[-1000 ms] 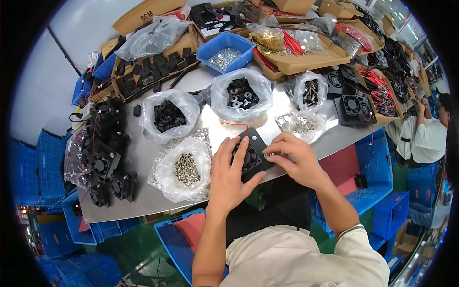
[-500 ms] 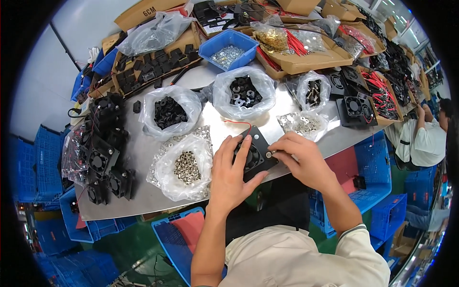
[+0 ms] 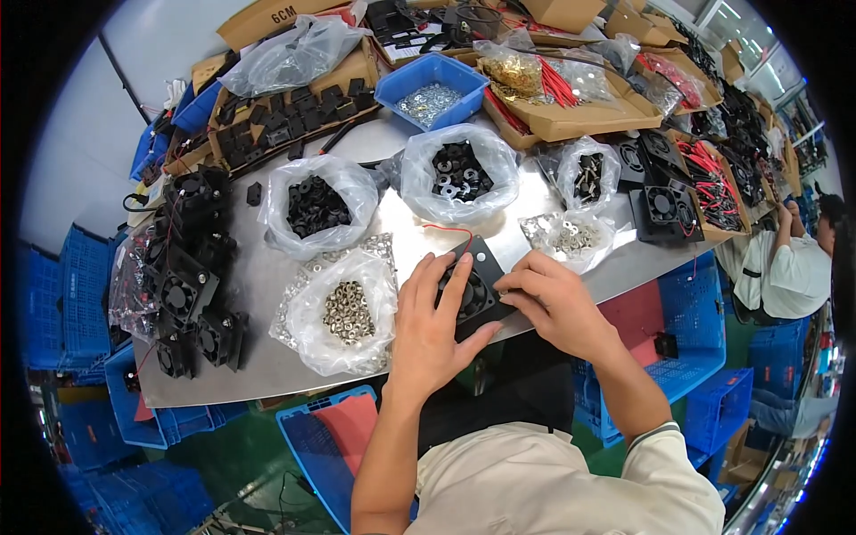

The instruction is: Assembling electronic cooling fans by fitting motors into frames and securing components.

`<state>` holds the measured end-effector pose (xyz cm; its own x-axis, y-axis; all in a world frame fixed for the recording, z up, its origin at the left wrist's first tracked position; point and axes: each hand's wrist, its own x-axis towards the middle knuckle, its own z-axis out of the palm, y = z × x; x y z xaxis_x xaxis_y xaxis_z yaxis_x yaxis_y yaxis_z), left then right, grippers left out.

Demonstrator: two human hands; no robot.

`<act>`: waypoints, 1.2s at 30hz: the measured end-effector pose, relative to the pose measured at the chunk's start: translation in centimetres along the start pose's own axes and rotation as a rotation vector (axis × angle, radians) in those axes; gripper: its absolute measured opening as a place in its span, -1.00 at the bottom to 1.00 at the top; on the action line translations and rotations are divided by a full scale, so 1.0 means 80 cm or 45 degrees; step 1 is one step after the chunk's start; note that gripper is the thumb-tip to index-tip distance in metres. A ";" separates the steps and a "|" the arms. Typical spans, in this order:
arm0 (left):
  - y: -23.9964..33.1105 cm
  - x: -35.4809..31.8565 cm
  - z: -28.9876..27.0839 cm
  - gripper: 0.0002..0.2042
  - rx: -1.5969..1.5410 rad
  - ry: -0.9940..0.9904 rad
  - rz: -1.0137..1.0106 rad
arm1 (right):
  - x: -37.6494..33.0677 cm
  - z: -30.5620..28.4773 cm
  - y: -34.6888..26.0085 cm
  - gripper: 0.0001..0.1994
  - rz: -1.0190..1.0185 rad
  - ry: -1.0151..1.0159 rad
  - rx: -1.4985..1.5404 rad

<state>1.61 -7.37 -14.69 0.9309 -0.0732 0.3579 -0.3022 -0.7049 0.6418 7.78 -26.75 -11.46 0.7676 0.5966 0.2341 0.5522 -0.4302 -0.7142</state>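
Note:
A square black fan (image 3: pixel 482 282) with a red wire (image 3: pixel 448 226) lies at the table's near edge. My left hand (image 3: pixel 430 325) holds it from the left, fingers spread over its top and thumb along the near side. A pale round piece (image 3: pixel 481 257) shows at the fan's far corner. My right hand (image 3: pixel 555 299) is closed in a pinch at the fan's right edge; whatever is between its fingertips is hidden. Left of my left hand stands a clear bag of metal nuts (image 3: pixel 348 314). Beyond my right hand lies a bag of silvery washers (image 3: pixel 571 235).
Bags of black parts (image 3: pixel 318 209) and of black pieces with washers (image 3: pixel 460 171) stand farther back. Behind them is a blue bin (image 3: pixel 431 90) of small metal parts. Several fans (image 3: pixel 185 287) are piled left; more (image 3: pixel 662 205) stand right. Blue crates (image 3: pixel 700 312) flank me. Another person (image 3: pixel 794 272) sits far right.
My right fingertips have closed in over the fan's right corner, covering the small silvery round piece that showed there. My left hand stays on the fan.

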 end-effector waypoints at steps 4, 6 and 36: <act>-0.001 0.000 0.000 -0.20 0.004 0.007 0.006 | 0.000 0.001 -0.002 -0.85 0.015 0.018 0.001; 0.000 0.001 0.001 -0.20 -0.002 0.008 0.010 | -0.002 0.000 -0.002 -0.85 0.038 0.022 0.013; 0.005 0.004 0.003 -0.18 0.063 -0.013 -0.002 | 0.011 0.001 0.013 -0.80 0.085 0.085 0.247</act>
<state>1.80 -7.88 -14.50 0.9335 -0.0787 0.3499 -0.2902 -0.7390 0.6080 9.03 -26.65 -12.05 0.8238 0.5222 0.2207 0.4316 -0.3251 -0.8414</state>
